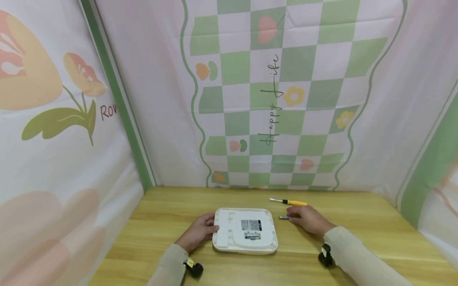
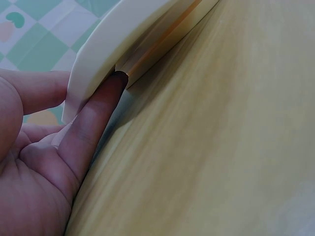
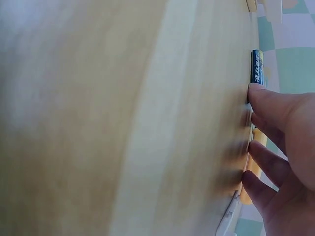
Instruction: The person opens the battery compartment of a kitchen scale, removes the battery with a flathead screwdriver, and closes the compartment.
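A white rounded-square device (image 1: 225, 228) lies underside up on the table, showing a printed label (image 1: 251, 225) and an open battery compartment (image 1: 252, 236) with a battery in it. My left hand (image 1: 198, 231) grips the device's left edge, thumb on top and fingers beneath; the left wrist view shows a fingertip under the rim of the device (image 2: 106, 46). Right of the device, my right hand (image 1: 309, 219) pinches a small cylindrical battery (image 3: 256, 66) low over the tabletop. Part of that battery is hidden behind the thumb.
A yellow-handled screwdriver (image 1: 297, 203) lies just beyond the right hand, its shaft pointing left. In the right wrist view, a small white piece (image 3: 227, 216) sits by the lower fingers. A patterned cloth (image 1: 264, 119) hangs behind the wooden table (image 1: 179, 202).
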Motion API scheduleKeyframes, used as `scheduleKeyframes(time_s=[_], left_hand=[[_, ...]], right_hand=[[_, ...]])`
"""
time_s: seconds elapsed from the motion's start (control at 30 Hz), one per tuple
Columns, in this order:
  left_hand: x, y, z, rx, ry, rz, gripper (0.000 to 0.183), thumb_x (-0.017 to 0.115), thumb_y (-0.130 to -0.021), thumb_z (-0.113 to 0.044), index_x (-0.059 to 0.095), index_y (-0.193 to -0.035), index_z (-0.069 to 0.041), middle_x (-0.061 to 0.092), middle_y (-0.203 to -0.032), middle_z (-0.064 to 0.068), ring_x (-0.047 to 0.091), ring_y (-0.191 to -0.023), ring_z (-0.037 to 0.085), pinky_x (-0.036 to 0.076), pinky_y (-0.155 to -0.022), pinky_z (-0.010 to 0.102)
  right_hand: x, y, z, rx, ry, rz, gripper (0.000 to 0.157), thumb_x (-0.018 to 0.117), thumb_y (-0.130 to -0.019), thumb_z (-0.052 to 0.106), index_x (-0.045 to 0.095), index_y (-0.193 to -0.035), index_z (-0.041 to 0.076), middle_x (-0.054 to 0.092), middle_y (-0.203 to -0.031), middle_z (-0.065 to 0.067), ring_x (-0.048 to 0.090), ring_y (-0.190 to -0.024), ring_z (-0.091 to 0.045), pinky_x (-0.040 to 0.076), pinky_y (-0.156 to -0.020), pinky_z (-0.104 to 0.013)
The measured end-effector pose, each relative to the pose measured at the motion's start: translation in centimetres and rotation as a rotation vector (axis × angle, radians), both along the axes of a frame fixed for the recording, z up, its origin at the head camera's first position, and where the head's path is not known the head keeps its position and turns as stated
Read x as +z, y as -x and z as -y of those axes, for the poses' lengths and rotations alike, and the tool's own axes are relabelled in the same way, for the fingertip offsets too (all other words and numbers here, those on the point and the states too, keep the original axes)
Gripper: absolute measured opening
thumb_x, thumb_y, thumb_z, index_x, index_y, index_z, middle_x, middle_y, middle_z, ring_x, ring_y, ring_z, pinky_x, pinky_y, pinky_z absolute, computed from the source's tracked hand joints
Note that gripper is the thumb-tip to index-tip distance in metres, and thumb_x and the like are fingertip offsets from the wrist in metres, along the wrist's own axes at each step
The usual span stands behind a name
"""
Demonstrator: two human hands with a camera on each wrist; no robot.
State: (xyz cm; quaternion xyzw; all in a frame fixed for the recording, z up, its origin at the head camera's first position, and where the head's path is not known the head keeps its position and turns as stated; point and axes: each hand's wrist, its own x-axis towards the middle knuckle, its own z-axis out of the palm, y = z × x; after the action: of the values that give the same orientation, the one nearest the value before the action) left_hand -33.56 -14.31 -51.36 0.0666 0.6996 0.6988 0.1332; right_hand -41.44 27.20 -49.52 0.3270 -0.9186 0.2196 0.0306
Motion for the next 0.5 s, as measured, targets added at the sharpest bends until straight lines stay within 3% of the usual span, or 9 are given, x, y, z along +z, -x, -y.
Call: scheduleKeyframes(time_s=[0.5], left_hand=[[-0.35, 0.23, 0.11, 0.001, -0.008, 0.009, 0.062, 0.064, -0.092, -0.004, 0.032, -0.143, 0.012, 0.062, -0.118, 0.017, 0.062, -0.104, 0.027, 0.055, -0.085, 0.038]], right_hand=[[-0.11, 0.00, -0.02, -0.023, 0.007, 0.022, 0.008, 0.070, -0.090, 0.013, 0.071, -0.095, 0.019, 0.068, -0.112, -0.010, 0.060, -0.108, -0.035, 0.049, -0.091, -0.053]])
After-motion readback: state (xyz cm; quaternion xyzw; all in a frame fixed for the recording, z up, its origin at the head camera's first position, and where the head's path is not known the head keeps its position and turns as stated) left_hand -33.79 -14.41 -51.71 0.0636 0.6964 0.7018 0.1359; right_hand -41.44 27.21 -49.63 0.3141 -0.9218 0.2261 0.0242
